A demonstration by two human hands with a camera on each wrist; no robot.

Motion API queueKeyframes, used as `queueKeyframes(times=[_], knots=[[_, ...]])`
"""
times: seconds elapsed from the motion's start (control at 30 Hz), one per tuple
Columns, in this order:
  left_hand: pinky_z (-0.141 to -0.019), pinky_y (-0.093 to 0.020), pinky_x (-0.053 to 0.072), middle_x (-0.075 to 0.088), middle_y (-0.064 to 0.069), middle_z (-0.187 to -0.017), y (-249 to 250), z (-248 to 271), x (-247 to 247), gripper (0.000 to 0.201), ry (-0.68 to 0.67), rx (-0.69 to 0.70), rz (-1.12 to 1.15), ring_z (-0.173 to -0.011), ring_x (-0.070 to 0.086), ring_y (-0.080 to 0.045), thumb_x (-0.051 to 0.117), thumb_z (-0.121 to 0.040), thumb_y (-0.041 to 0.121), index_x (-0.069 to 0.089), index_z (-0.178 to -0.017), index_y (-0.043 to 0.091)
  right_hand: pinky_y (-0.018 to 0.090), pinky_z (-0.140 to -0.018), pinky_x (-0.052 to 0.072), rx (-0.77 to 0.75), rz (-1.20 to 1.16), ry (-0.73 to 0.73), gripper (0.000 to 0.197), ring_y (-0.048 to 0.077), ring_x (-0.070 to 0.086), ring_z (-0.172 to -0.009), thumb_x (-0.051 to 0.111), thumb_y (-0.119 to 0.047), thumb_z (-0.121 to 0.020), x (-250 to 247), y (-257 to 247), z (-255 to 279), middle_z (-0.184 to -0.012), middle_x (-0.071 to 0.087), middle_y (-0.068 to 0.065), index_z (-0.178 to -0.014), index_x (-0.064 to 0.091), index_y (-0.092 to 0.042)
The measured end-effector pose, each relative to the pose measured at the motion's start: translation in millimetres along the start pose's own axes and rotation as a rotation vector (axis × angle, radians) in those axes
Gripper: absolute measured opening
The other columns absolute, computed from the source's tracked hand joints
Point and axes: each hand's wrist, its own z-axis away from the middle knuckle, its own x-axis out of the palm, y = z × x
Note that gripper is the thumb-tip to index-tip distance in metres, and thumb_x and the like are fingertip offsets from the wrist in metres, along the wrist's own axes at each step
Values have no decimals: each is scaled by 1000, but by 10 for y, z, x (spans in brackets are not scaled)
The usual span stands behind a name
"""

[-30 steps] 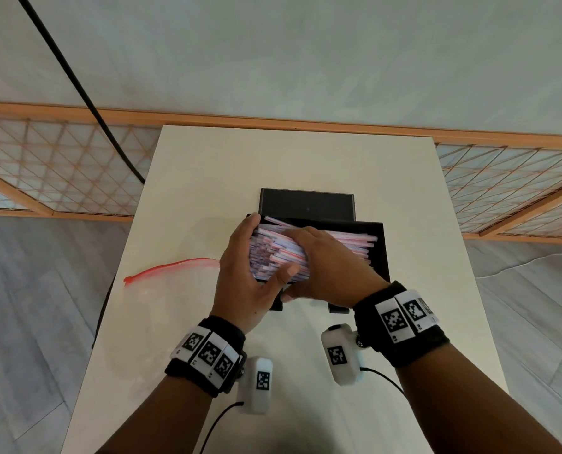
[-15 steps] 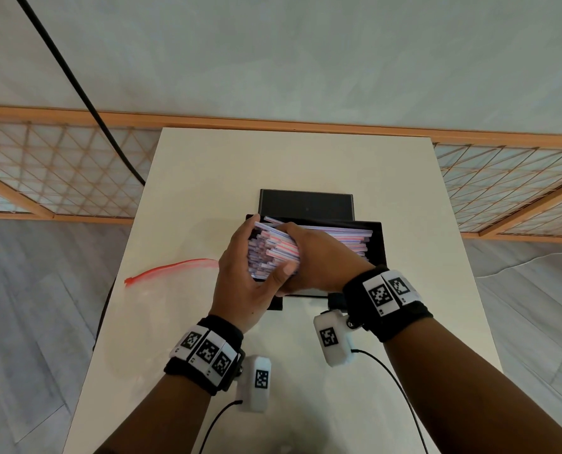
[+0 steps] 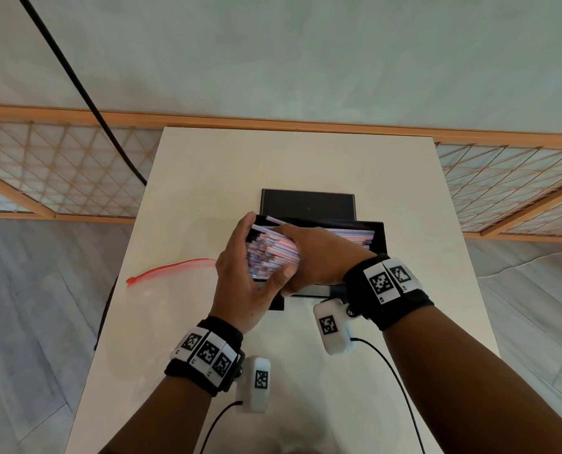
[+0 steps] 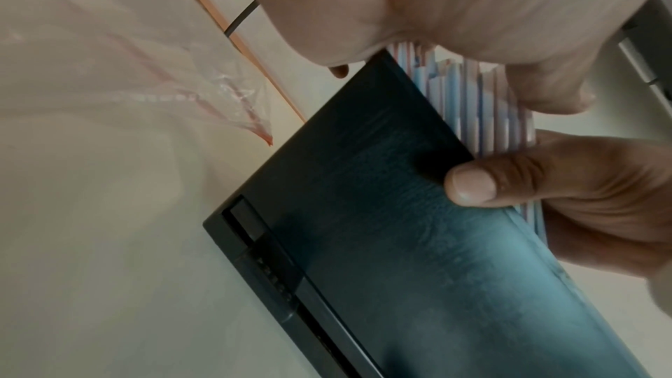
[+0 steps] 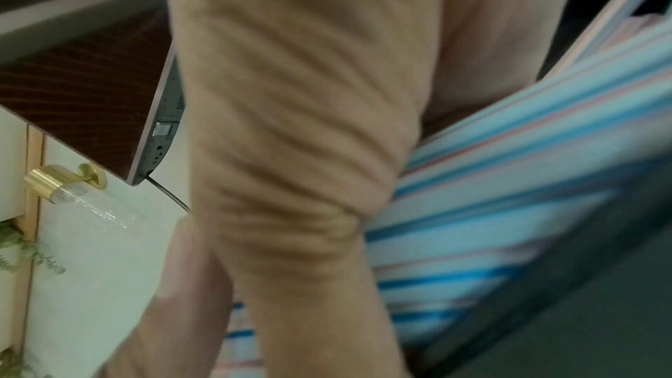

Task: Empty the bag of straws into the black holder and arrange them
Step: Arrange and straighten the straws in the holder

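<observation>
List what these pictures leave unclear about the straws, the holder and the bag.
- Holder floor, head view: hidden by the straws and both hands.
- Straw count: ends too small and crowded in the head view, blurred in the right wrist view.
- Right hand fingertips: hidden among the straws.
- Bag: clear plastic barely shows on the table; whether any straw remains inside is uncertain.

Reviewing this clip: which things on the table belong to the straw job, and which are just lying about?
Part of the job:
straws, gripped by both hands
black holder, with straws inside
bag, flat on the table
left hand
right hand

Lying about:
black panel behind the holder
black cable hanging at far left
table
</observation>
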Motion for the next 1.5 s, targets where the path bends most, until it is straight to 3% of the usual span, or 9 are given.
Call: queueKeyframes(times=[0.1,0.3,0.53,0.67,0.93,1.1,1.23,1.33,1.5], knots=[[-105,-53,49,48,4,-151,-48,40,-6,102,62,-49,-61,-130,59,-24,71,-72,74,25,-155,37,35,-86,56,8,-3,2,92,12,65,-94,90,-43,-51,0,0,-15,-107,68,-11,-131,44,-36],[-105,-48,49,50,2,-150,-15,158,59,93,57,39,-100,-133,55,-15,64,-82,68,33,-155,19,40,-86,57,-4,15,45,83,15,66,-93,86,-44,-55,53,37,-3,-105,68,-9,-126,45,-33],[-106,-40,50,50,12,-147,9,156,36,92,32,16,-41,-131,55,-7,67,-82,60,29,-157,20,39,-85,58,-35,7,5,89,13,66,-93,85,-42,-56,28,27,-32,-105,69,-8,-134,42,-36],[-102,-44,53,57,4,-142,-8,133,19,88,17,17,-47,-126,61,-15,71,-84,54,31,-155,20,41,-82,58,-16,35,14,81,13,67,-89,84,-46,-54,17,17,-38,-100,69,-9,-124,46,-36],[-101,-50,50,62,7,-132,-1,96,38,83,2,20,-71,-119,65,-17,68,-84,62,36,-150,22,33,-83,56,-27,0,-43,77,11,64,-90,89,-38,-59,-38,-13,-47,-102,67,-9,-123,47,-32],[-102,-50,50,50,0,-147,-91,40,13,82,-36,55,-218,-131,57,-21,61,-84,71,43,-147,21,38,-84,57,-24,50,-48,78,12,64,-89,88,-45,-54,-60,-9,-84,-99,67,-9,-119,47,-32],[-105,-51,48,25,6,-167,-28,29,23,80,-15,91,-279,-137,53,-19,49,-84,79,48,-146,29,38,-85,56,-26,42,-40,83,14,64,-92,88,-43,-57,-29,-15,-80,-103,68,-8,-127,46,-32],[-106,-49,49,25,12,-165,7,29,39,92,-13,50,-208,-136,53,-14,52,-81,81,38,-153,26,38,-86,56,-33,20,-8,83,13,65,-93,88,-41,-57,-1,-16,-39,-105,68,-9,-129,46,-33],[-104,-42,53,44,4,-152,20,78,55,105,33,-14,-51,-132,55,-12,71,-77,65,21,-159,21,38,-94,53,-53,22,115,94,13,61,-108,88,-44,-53,79,9,2,-122,62,-8,-135,44,-32]])
